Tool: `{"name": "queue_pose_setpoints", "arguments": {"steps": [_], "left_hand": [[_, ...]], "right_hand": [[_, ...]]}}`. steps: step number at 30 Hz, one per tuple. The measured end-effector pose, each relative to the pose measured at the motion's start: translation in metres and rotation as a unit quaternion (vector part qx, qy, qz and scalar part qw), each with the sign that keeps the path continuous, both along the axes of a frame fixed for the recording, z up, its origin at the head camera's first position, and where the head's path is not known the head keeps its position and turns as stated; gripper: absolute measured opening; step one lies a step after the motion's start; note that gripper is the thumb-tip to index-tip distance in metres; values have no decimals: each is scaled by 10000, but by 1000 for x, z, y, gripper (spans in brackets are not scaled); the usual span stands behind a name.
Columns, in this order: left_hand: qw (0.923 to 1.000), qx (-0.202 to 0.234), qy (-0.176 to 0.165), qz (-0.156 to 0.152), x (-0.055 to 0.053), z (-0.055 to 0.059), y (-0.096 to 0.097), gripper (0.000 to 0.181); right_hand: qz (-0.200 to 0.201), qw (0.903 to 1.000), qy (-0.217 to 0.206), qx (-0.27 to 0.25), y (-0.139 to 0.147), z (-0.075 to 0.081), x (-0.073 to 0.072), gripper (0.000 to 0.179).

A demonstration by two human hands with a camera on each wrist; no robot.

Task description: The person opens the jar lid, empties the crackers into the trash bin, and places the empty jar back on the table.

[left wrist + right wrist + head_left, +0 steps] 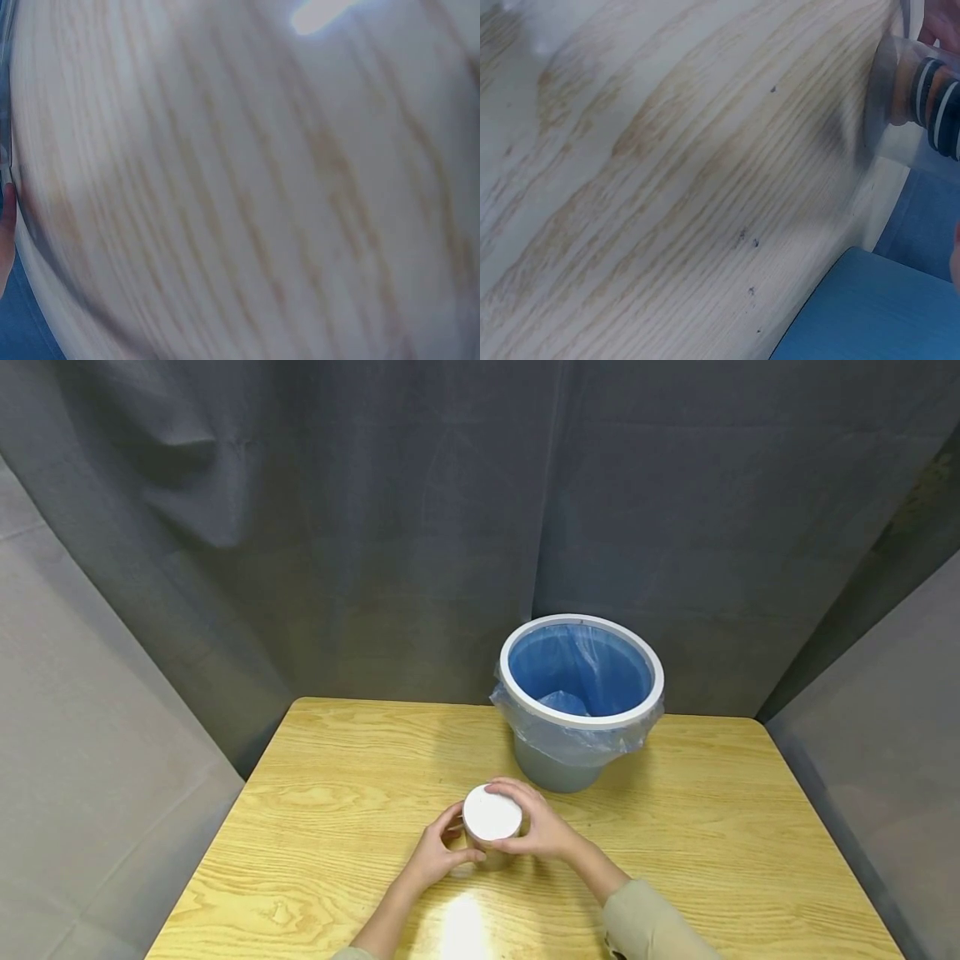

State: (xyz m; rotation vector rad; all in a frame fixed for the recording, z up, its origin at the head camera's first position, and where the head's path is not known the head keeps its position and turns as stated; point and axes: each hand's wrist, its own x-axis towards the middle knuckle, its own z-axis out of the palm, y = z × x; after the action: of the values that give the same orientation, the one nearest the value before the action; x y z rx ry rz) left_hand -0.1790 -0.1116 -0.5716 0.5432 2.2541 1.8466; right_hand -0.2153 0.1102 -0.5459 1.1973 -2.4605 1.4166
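Observation:
Both hands are around a clear round jar with a white lid, low over the front middle of the wooden table. My left hand grips the jar's side, thumb towards me. From the right, my right hand holds the jar at the lid's edge, its thumb and fingers spread around it. Through the clear wall of the jar, the right wrist view shows dark, white-striped things inside. The left wrist view catches only a finger and a sliver of the jar at its left edge.
Behind the jar and slightly right stands a bin with a white rim, lined with a clear plastic bag. The wooden table extends to both sides. A dark grey curtain hangs behind, with pale panels at left and right.

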Motion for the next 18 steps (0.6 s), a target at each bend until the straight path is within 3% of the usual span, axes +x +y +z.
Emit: {"name": "queue_pose_setpoints", "arguments": {"steps": [6, 9, 12, 18], "left_hand": [[10000, 34, -1, -44, 0, 1, 0, 75], [10000, 36, 24, -37, 0, 2, 0, 74], [10000, 41, 41, -32, 0, 2, 0, 74], [10000, 38, 29, -36, 0, 1, 0, 74]], "right_hand": [[97, 9992, -368, -141, -2, 15, 6, 69], [163, 9982, -563, -160, -1, 14, 5, 70], [222, 9975, -665, -91, 2, 3, -2, 71], [302, 9972, -668, -109, 2, 5, -3, 72]]}}
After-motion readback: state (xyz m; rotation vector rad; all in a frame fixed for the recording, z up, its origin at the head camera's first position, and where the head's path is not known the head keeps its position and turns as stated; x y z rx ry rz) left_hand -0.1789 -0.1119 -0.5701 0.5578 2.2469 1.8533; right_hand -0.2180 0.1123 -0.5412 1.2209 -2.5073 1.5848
